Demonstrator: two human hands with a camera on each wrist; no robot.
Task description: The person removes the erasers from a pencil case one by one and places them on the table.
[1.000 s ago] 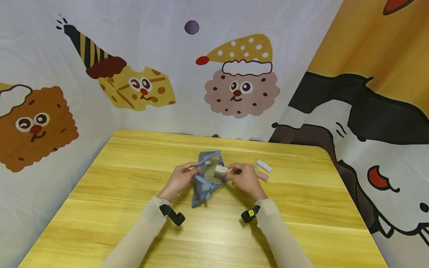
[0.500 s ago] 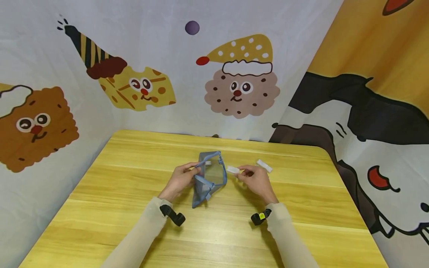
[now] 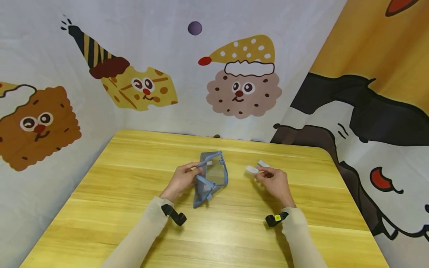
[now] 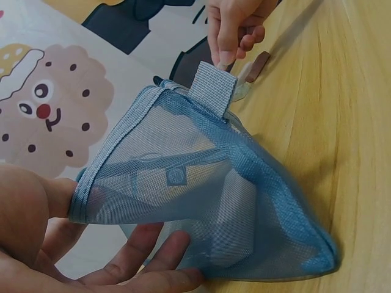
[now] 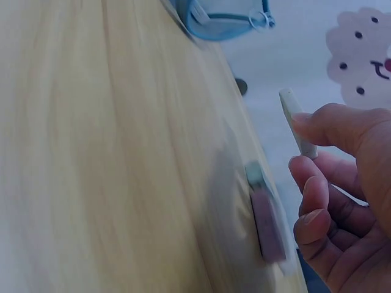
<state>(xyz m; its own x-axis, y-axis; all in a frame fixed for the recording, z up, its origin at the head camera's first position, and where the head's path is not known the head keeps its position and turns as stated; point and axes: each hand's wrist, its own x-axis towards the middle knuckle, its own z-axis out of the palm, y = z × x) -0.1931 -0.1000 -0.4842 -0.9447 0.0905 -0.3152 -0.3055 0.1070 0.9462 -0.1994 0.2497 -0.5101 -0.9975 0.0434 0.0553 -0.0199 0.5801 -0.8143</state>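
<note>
My left hand [image 3: 182, 179] grips the near-left rim of a blue mesh zip pouch [image 3: 202, 191], thumb and fingers on either side of the cloth. The pouch stands on the table with its mouth open toward the right. A small pale block [image 3: 209, 163] shows inside it. To the right of the pouch, my right hand [image 3: 275, 183] pinches a flat white eraser-like block [image 3: 252, 169] between thumb and fingers, above the table. Beneath and beside that hand lie a pink block [image 5: 267, 226], a pale green one [image 5: 253, 174] and a white one [image 3: 263, 163].
The wooden table [image 3: 134, 223] reaches back to a cloth backdrop [image 3: 187, 123] printed with cartoon snacks. A black camera is strapped on each wrist. A stiff fabric tab [image 4: 214, 88] sticks out from the pouch's edge.
My right hand has moved right, from the pouch's mouth to above the loose blocks, with the white block still pinched. My left hand and the pouch have hardly moved.
</note>
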